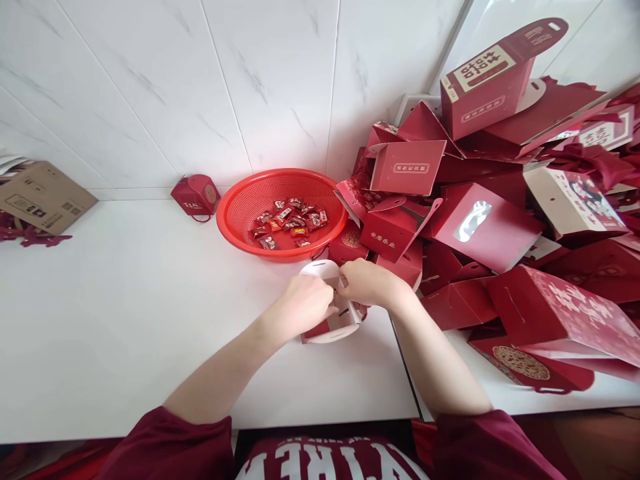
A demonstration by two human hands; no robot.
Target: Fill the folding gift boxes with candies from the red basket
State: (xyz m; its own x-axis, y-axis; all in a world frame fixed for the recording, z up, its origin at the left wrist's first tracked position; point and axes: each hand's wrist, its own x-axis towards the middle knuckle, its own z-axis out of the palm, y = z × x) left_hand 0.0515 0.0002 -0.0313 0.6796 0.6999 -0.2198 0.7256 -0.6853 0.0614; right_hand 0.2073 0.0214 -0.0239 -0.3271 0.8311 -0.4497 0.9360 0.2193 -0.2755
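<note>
A small cardboard gift box, white inside and red outside, stands with its flaps up on the white counter in front of me. My left hand is closed at its near-left side, the fingertips reaching down into the opening. At the far-right edge, my right hand has its fingers bent and pressed on a wall of the same box. The hands hide much of the box's inside, so I cannot tell what lies in it. Just beyond is a red plastic basket with several wrapped candies in it.
A big heap of red gift boxes covers the right side. One closed red box stands left of the basket, near the tiled wall. At far left is a brown cardboard box with dark red ribbon by it.
</note>
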